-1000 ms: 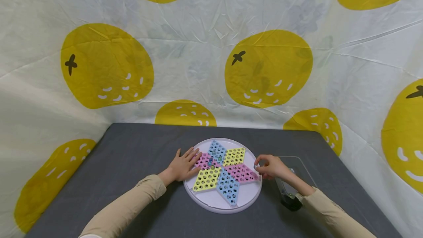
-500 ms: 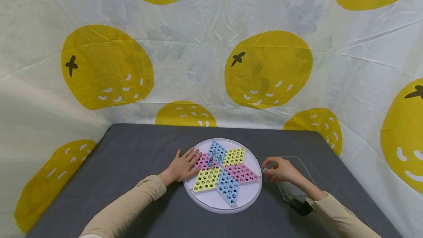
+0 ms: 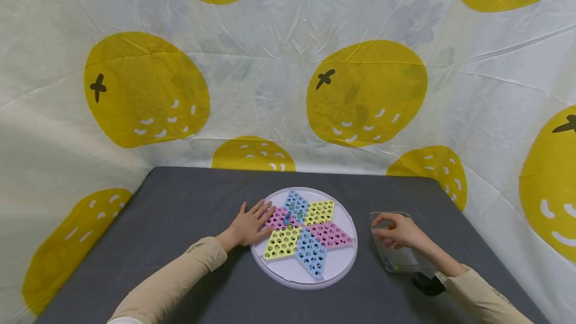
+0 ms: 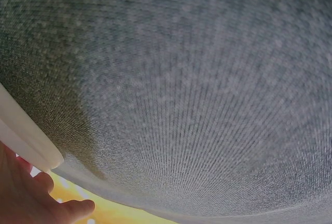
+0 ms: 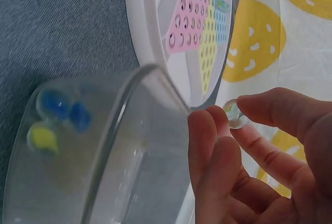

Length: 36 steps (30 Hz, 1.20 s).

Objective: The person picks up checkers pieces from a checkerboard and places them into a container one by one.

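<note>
A clear glass marble (image 5: 234,114) is pinched between the thumb and fingers of my right hand (image 3: 400,231). In the head view that hand hovers over a see-through plastic box (image 3: 402,268). Several marbles, blue ones (image 5: 55,105) and a yellow one (image 5: 43,137), lie inside at one end. My left hand (image 3: 247,225) rests with fingers spread on the left edge of a round white Chinese checkers board (image 3: 288,278). Its star has pink, yellow and blue points full of holes. Several marbles (image 3: 287,220) sit in the pink and blue points near the left hand.
A dark grey cloth covers the table (image 3: 202,194). Behind it and at the sides hangs a white curtain (image 3: 256,94) with large yellow fruit prints. A black object (image 3: 428,284) shows beneath my right wrist.
My right hand has moved right, away from the board's edge to over the plastic box, still pinching the marble. The left hand has stayed in place on the board.
</note>
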Motion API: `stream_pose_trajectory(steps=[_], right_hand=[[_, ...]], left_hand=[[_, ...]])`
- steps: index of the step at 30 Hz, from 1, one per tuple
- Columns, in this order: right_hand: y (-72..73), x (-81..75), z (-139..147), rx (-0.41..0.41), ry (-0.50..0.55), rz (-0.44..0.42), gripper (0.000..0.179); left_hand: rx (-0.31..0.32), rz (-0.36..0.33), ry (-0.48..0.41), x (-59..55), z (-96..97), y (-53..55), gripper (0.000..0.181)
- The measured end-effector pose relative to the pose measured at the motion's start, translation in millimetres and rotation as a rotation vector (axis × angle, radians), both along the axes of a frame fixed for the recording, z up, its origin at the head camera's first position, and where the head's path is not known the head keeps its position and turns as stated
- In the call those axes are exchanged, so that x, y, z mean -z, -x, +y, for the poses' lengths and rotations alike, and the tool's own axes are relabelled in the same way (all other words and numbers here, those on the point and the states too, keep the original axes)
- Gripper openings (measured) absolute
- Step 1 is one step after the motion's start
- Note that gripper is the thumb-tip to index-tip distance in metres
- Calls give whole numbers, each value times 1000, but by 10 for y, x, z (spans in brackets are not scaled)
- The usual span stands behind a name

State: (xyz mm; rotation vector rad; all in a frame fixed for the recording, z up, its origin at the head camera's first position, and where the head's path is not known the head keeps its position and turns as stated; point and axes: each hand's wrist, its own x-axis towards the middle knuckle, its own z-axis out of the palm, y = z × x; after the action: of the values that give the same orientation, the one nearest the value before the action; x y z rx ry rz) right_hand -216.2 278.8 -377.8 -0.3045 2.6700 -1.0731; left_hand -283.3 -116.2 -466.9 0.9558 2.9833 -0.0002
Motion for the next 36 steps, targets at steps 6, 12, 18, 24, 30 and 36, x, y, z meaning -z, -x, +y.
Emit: stream_pose_trajectory(steps=[6,12,18,24,30,36], right_hand=[[-70,-26,132,37,-14,-20,29],[-115,-42,273,25,5,-39,33],[-140,-66,360,23,-7,-30,32],[-160,-113,397,49,-24,-36,32],[-155,-113,432,69,-28,-28,28],[-148,-95,460,78,-42,-21,25]], left_hand=[[3,4,0,-5,0,-5,63],[7,4,1,8,-2,-4,63],[3,3,-2,15,-3,0,63],[7,5,-7,7,6,-6,62],[0,16,18,16,7,6,63],[3,28,17,35,-1,15,64]])
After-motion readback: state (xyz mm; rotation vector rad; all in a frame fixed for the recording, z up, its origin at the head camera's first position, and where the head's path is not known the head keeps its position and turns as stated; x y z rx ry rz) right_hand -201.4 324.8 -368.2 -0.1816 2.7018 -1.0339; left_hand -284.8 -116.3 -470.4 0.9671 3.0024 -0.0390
